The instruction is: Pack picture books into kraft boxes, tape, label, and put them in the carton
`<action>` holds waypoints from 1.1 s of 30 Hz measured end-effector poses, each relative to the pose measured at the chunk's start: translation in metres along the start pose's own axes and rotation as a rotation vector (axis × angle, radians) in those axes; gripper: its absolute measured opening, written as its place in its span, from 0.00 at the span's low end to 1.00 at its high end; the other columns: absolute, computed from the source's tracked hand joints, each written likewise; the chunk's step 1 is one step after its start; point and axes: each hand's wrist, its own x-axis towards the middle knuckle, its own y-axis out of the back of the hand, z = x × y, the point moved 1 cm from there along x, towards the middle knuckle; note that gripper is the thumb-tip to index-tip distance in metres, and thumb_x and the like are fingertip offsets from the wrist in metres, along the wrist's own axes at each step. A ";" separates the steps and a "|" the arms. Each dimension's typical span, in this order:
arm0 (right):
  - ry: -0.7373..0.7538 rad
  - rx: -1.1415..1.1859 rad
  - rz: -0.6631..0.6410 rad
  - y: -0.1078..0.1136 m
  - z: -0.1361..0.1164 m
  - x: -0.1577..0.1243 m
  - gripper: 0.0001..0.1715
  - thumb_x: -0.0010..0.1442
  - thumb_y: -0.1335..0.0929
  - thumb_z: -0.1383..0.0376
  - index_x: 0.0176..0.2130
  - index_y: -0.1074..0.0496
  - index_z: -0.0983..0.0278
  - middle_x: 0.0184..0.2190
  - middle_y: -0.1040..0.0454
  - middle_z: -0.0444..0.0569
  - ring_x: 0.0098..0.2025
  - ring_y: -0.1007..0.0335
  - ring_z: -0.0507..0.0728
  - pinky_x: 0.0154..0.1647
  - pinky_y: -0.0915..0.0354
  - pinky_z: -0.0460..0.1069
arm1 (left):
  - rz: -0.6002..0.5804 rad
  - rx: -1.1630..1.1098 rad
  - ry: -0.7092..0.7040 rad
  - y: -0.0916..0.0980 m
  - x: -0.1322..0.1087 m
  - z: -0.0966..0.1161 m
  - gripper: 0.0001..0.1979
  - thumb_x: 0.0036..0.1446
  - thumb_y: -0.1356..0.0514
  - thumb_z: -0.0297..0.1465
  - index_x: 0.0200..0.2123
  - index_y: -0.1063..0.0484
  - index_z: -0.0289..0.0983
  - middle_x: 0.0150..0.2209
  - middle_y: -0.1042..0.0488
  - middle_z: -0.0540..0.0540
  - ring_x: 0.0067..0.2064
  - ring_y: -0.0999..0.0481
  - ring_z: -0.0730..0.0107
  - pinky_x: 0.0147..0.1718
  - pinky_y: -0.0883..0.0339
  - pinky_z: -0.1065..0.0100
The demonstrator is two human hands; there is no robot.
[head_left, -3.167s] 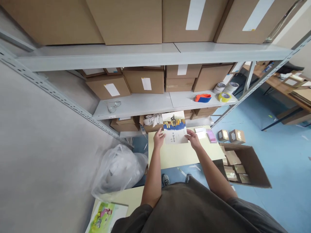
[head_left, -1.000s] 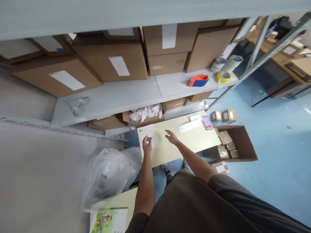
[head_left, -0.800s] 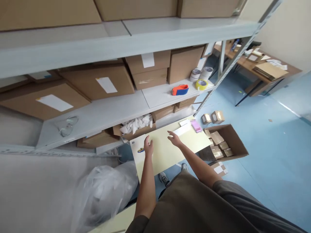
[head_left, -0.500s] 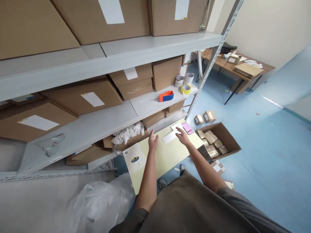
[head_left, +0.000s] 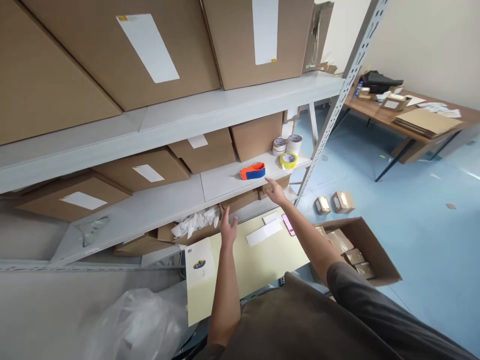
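Note:
My right hand is raised in front of the middle shelf, fingers stretched out, holding nothing. Just beyond its fingertips lies an orange and blue tape dispenser on the shelf. Over the back edge of the pale yellow board, my left hand is open, thumb apart from the fingers, with nothing in it. White paper strips and a pink-screened phone lie on the board between and beyond my forearms. A white printed sheet rests at the board's left end.
Rolls of tape stand at the right end of the middle shelf, near the perforated upright. Cartons fill the shelves. An open carton of small packages is on the floor at right. Crumpled white paper sits below the shelf.
My right hand has moved up from the paper strips toward the tape dispenser. My left hand stays open near the board's back edge. The camera view has shifted.

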 end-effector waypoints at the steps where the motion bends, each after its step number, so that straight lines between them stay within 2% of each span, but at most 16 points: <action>1: 0.027 -0.040 -0.021 0.002 -0.003 0.020 0.38 0.63 0.32 0.64 0.70 0.32 0.62 0.70 0.30 0.56 0.71 0.34 0.66 0.73 0.37 0.63 | 0.020 0.005 0.013 0.000 -0.002 0.002 0.32 0.68 0.37 0.44 0.73 0.35 0.46 0.73 0.35 0.40 0.74 0.36 0.50 0.72 0.41 0.47; 5: 0.088 -0.189 -0.110 0.000 -0.017 0.084 0.38 0.64 0.32 0.67 0.71 0.33 0.68 0.70 0.31 0.60 0.73 0.38 0.67 0.75 0.40 0.62 | 0.066 0.020 0.085 -0.001 -0.011 0.005 0.29 0.67 0.37 0.46 0.67 0.28 0.44 0.67 0.27 0.38 0.66 0.26 0.50 0.66 0.32 0.49; 8: 0.107 -0.333 -0.203 -0.011 -0.024 0.109 0.36 0.63 0.32 0.70 0.69 0.31 0.70 0.67 0.28 0.61 0.72 0.37 0.67 0.75 0.41 0.60 | 0.046 -0.005 0.158 0.002 -0.020 0.002 0.26 0.66 0.36 0.47 0.62 0.23 0.41 0.61 0.22 0.37 0.59 0.21 0.52 0.61 0.27 0.50; 11: 0.096 -0.506 -0.280 -0.019 -0.029 0.116 0.32 0.64 0.32 0.70 0.66 0.29 0.72 0.65 0.27 0.65 0.69 0.36 0.69 0.72 0.41 0.59 | 0.029 -0.045 0.206 0.008 -0.029 -0.002 0.25 0.65 0.36 0.48 0.59 0.21 0.40 0.57 0.20 0.35 0.54 0.18 0.53 0.57 0.24 0.50; 14: 0.056 -0.624 -0.303 -0.021 -0.035 0.116 0.26 0.68 0.34 0.69 0.63 0.28 0.72 0.61 0.24 0.67 0.65 0.32 0.69 0.68 0.41 0.60 | 0.031 -0.061 0.208 0.015 -0.036 -0.006 0.25 0.65 0.35 0.48 0.58 0.21 0.40 0.57 0.19 0.36 0.51 0.17 0.55 0.56 0.24 0.51; 18: 0.052 -0.666 -0.273 -0.014 -0.043 0.099 0.20 0.69 0.34 0.68 0.59 0.26 0.70 0.54 0.19 0.66 0.59 0.27 0.68 0.66 0.42 0.59 | 0.009 -0.076 0.192 0.027 -0.041 -0.013 0.25 0.65 0.36 0.48 0.58 0.21 0.39 0.56 0.19 0.36 0.48 0.16 0.58 0.55 0.23 0.53; 20: 0.077 -0.659 -0.187 -0.008 -0.043 0.077 0.20 0.70 0.34 0.67 0.58 0.27 0.70 0.53 0.19 0.66 0.58 0.27 0.68 0.66 0.42 0.59 | -0.004 -0.093 0.182 0.035 -0.042 -0.018 0.25 0.65 0.35 0.47 0.58 0.21 0.39 0.55 0.18 0.36 0.47 0.16 0.58 0.53 0.22 0.53; 23: 0.080 -0.638 -0.087 -0.001 -0.033 0.021 0.20 0.70 0.34 0.65 0.59 0.28 0.69 0.55 0.20 0.67 0.59 0.28 0.70 0.65 0.42 0.59 | -0.027 -0.110 0.169 0.045 -0.042 -0.026 0.24 0.64 0.35 0.46 0.57 0.21 0.38 0.54 0.18 0.35 0.45 0.15 0.57 0.52 0.22 0.53; 29: -0.114 -0.643 0.006 -0.004 0.016 -0.139 0.15 0.70 0.33 0.63 0.53 0.27 0.66 0.55 0.20 0.65 0.59 0.28 0.70 0.64 0.41 0.60 | -0.087 -0.086 0.192 0.055 -0.055 -0.051 0.20 0.65 0.37 0.41 0.56 0.21 0.40 0.54 0.18 0.38 0.46 0.16 0.59 0.53 0.23 0.55; 33: -0.321 -0.669 -0.044 -0.015 0.040 -0.235 0.16 0.67 0.33 0.64 0.53 0.27 0.66 0.53 0.19 0.64 0.57 0.27 0.69 0.64 0.40 0.60 | -0.129 -0.078 0.223 0.059 -0.077 -0.066 0.20 0.65 0.39 0.39 0.57 0.21 0.40 0.55 0.18 0.38 0.49 0.17 0.60 0.51 0.23 0.58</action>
